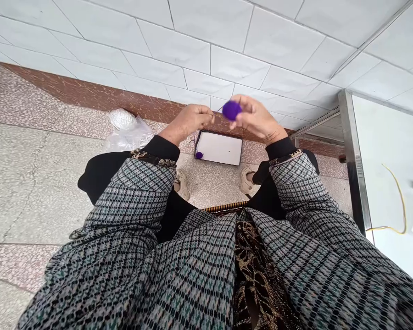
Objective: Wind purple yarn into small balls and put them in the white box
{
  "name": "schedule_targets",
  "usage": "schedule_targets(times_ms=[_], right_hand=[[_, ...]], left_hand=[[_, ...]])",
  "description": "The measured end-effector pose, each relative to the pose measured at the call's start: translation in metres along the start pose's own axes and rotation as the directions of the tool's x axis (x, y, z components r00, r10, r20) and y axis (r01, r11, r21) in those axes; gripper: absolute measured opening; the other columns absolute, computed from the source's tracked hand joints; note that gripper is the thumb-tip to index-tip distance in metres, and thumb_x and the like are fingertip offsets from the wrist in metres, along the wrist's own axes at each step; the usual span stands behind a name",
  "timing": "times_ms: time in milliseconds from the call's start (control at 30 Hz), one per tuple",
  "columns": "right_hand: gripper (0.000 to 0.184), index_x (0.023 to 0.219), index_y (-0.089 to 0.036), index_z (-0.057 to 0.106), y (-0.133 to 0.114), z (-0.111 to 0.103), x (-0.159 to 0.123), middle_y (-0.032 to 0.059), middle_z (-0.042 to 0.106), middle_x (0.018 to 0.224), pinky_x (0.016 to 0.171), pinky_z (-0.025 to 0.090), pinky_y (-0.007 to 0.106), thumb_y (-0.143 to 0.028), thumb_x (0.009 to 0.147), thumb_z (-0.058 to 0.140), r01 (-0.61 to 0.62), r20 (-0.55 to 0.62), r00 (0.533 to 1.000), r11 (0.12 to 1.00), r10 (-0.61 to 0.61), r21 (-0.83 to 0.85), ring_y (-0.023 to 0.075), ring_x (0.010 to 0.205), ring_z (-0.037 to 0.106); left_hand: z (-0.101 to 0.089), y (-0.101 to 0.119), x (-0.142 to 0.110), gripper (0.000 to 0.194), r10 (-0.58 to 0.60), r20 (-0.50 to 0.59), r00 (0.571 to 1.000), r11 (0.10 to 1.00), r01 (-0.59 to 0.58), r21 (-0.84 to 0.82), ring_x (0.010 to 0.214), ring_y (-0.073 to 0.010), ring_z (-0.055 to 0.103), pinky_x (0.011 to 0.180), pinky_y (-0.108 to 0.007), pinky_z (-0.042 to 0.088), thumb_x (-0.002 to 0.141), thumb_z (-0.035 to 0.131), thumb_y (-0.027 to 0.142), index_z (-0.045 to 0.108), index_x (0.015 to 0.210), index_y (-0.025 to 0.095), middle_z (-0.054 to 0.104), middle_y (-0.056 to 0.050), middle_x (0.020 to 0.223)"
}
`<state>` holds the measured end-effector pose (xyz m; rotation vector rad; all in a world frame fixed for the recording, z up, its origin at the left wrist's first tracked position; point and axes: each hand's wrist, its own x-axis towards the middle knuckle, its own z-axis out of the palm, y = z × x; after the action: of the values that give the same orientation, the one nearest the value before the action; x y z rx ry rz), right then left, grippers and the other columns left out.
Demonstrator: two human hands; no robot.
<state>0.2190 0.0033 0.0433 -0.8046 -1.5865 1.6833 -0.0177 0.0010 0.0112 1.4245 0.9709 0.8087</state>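
My right hand [256, 118] has its fingers closed around a ball of purple yarn [231, 111], held up in front of the tiled wall. To its left, my left hand [195, 119] pinches a purple strand that stretches across to the ball. More of the strand hangs from the left hand toward the floor. Below both hands lies a shallow box [219, 148] with a white bottom and dark rim. A second, smaller-looking purple yarn ball [199, 155] sits in its near left corner.
White yarn [122, 119] in a clear plastic bag [131, 137] lies on the speckled floor to the left. A white table [388, 169] with a metal edge stands at the right, with a yellow cord [401, 197] on it. My shoes flank the box.
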Motion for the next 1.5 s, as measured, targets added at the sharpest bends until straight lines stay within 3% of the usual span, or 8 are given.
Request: schedule_targets(times_ms=[167, 400, 633, 800, 933, 1100, 1367, 1500], right_hand=[[0.036, 0.102, -0.027, 0.053, 0.015, -0.002, 0.012, 0.0, 0.065, 0.095, 0.084, 0.067, 0.033, -0.029, 0.086, 0.084, -0.063, -0.348, 0.937, 0.992, 0.022, -0.107, 0.0166, 0.079, 0.065], [0.05, 0.105, -0.021, 0.06, -0.002, -0.003, -0.009, 0.0027, 0.073, 0.102, 0.074, 0.064, 0.032, -0.034, 0.072, 0.095, -0.153, 0.141, 0.974, 0.974, 0.178, -0.168, 0.0174, 0.081, 0.07], [0.04, 0.108, -0.025, 0.05, 0.003, -0.014, 0.011, 0.0012, 0.067, 0.104, 0.101, 0.065, 0.039, -0.043, 0.091, 0.082, 0.11, -0.415, 0.905, 0.994, -0.088, 0.03, 0.0147, 0.086, 0.067], [0.038, 0.099, -0.022, 0.056, 0.008, 0.004, 0.004, 0.0022, 0.069, 0.095, 0.087, 0.064, 0.035, -0.026, 0.082, 0.089, -0.202, -0.055, 0.978, 0.855, 0.2, -0.478, 0.02, 0.093, 0.066], [0.058, 0.107, -0.022, 0.058, -0.007, 0.0, -0.007, 0.0013, 0.07, 0.1, 0.079, 0.064, 0.034, -0.043, 0.071, 0.097, -0.101, 0.25, 0.958, 0.984, 0.137, -0.15, 0.017, 0.083, 0.067], [0.055, 0.108, -0.026, 0.052, -0.002, -0.016, 0.006, -0.0002, 0.065, 0.101, 0.099, 0.065, 0.036, -0.057, 0.081, 0.088, 0.249, -0.352, 0.921, 0.948, -0.168, 0.198, 0.0135, 0.082, 0.065], [0.028, 0.1, -0.024, 0.05, 0.022, 0.005, 0.009, 0.0018, 0.064, 0.098, 0.085, 0.059, 0.031, -0.015, 0.092, 0.075, -0.258, -0.38, 0.919, 0.89, 0.106, -0.376, 0.0179, 0.088, 0.064], [0.032, 0.1, -0.018, 0.059, 0.008, 0.0, -0.002, 0.0021, 0.066, 0.096, 0.079, 0.052, 0.027, -0.002, 0.079, 0.077, -0.161, 0.068, 0.958, 0.716, 0.28, -0.679, 0.0176, 0.088, 0.059]], left_hand=[[0.018, 0.024, -0.016, 0.018, -0.025, 0.288, 0.957, 0.992, -0.012, 0.126, 0.056, -0.0099, 0.049, 0.059, -0.024, 0.035, 0.082, 0.07, 0.01, 0.072, 0.066, 0.016, 0.058, 0.0, 0.06], [0.005, 0.022, -0.013, 0.02, 0.043, 0.051, 0.998, 0.998, -0.045, 0.041, 0.054, -0.0093, 0.044, 0.058, -0.023, 0.035, 0.08, 0.063, 0.006, 0.066, 0.063, 0.015, 0.053, 0.0, 0.059], [0.013, 0.021, -0.016, 0.017, 0.011, 0.303, 0.953, 0.999, -0.026, 0.045, 0.054, -0.0105, 0.049, 0.056, -0.024, 0.039, 0.082, 0.072, 0.013, 0.071, 0.065, 0.018, 0.059, -0.002, 0.062], [0.007, 0.023, -0.016, 0.014, 0.092, 0.26, 0.961, 0.996, -0.091, -0.017, 0.055, -0.0104, 0.049, 0.056, -0.024, 0.037, 0.08, 0.074, 0.011, 0.074, 0.066, 0.015, 0.06, -0.003, 0.061], [0.002, 0.017, -0.01, 0.021, 0.057, 0.043, 0.997, 0.997, -0.055, -0.061, 0.051, -0.0085, 0.043, 0.053, -0.023, 0.033, 0.082, 0.069, 0.006, 0.067, 0.063, 0.014, 0.053, -0.001, 0.057], [0.01, 0.018, -0.012, 0.022, 0.034, 0.156, 0.987, 0.999, -0.032, -0.015, 0.052, -0.0101, 0.044, 0.055, -0.025, 0.035, 0.081, 0.064, 0.006, 0.069, 0.063, 0.017, 0.055, -0.002, 0.06], [0.017, 0.027, -0.019, 0.015, 0.01, 0.407, 0.913, 0.992, -0.06, 0.109, 0.055, -0.0118, 0.045, 0.058, -0.026, 0.033, 0.079, 0.068, 0.019, 0.076, 0.065, 0.019, 0.055, -0.001, 0.059], [0.011, 0.023, -0.017, 0.013, 0.054, 0.331, 0.942, 0.988, -0.097, 0.116, 0.06, -0.0122, 0.049, 0.062, -0.027, 0.037, 0.079, 0.07, 0.02, 0.076, 0.068, 0.017, 0.059, -0.002, 0.064]])
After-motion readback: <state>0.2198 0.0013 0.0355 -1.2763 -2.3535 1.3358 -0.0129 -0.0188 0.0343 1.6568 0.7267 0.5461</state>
